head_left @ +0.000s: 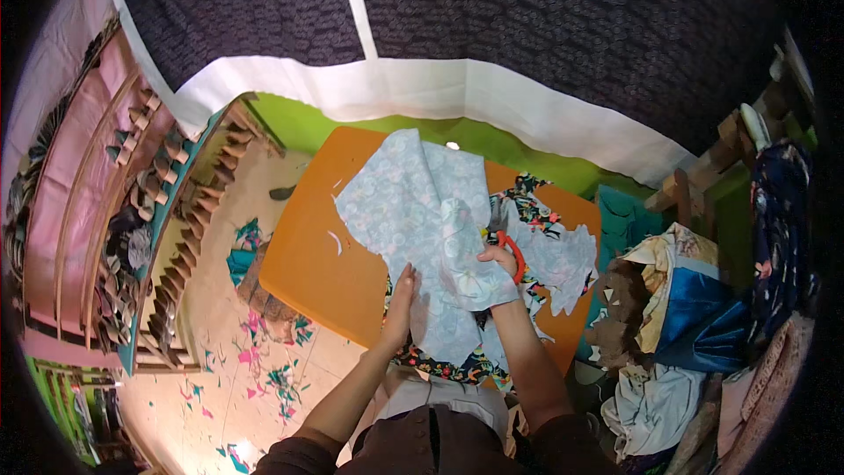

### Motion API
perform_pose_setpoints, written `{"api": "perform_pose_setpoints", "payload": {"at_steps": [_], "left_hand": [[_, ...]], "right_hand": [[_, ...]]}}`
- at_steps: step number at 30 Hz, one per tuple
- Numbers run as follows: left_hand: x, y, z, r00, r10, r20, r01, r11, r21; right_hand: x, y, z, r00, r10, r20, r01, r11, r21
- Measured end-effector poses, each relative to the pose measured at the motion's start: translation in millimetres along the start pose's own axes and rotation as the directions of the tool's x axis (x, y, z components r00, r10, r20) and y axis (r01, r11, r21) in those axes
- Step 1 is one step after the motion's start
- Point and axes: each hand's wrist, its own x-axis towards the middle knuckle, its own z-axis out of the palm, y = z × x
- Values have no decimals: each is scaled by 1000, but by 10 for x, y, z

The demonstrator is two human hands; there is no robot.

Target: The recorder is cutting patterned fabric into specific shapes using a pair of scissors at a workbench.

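Person at an orange table (303,255), seen from above, both forearms reaching in from the lower edge. Pale blue cloth (387,189), faintly patterned, spreads over the middle of the tabletop, its upper part lying broad, a gathered fold raised beside the right hand. Right hand (501,266) grasps red-handled scissors (516,257) at the cloth's right side, thumb by the red loop; blades mostly hidden. Left hand (400,303) rests against the cloth's lower left edge, fingers extended upward along it; whether it pinches any fabric, cannot tell. Dark floral fabric (440,363) shows beneath, along the near edge of the table and again at upper right. Ragged pale piece (563,264) lies right of the scissors, on the orange surface and over dark print. Thin white slivers sit left of the main cloth. Floor (163,400) to the left littered with pink and teal scraps (281,387). Farther left, a rack bearing rows of pointed pieces. Right of the table, heaped textiles, among them a glossy blue cloth (699,321) and a crumpled white cloth (655,409). Dark patterned curtain (527,26), white-bordered, hangs beyond.
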Motion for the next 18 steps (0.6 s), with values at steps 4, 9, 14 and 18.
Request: {"api": "perform_pose_setpoints", "payload": {"at_steps": [4,9,14,18], "left_hand": [[153,-88,-96,912,-378,162,391,675,-626],[272,-36,-27,869,-261,421,486,288,-825],[240,130,-80,834,-251,492,552,361,-752],[436,88,-598,846,-211,490,505,614,-607]], "right_hand": [[27,7,55,966,124,226,-185,943,277],[69,99,402,997,-57,46,45,972,233],[119,139,556,990,-129,60,119,981,150],[106,149,661,991,-134,32,128,981,144]]}}
